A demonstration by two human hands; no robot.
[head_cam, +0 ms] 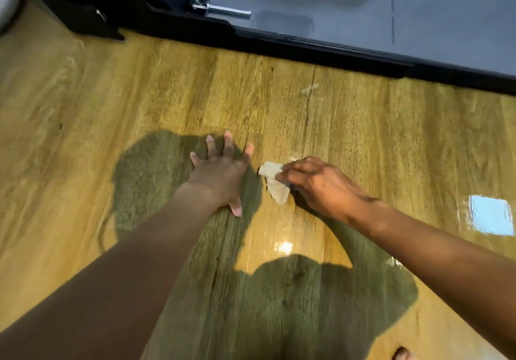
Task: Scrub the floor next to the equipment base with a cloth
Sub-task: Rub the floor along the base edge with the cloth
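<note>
Wood floor point(349, 125): right hand point(318, 183) grips cloth point(275, 182); left hand point(220, 174) splayed beside it.

Glossy wood-grain floor point(363, 142), soft pale cloth point(275, 183), matt black equipment base point(307, 45), shiny metal pin point(229, 11).

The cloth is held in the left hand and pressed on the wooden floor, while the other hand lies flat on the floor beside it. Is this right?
Not quite: the hands are swapped. The head view shows the cloth held by the right hand and pressed on the wooden floor, while the left hand lies flat on the floor beside it, fingers spread.
</note>
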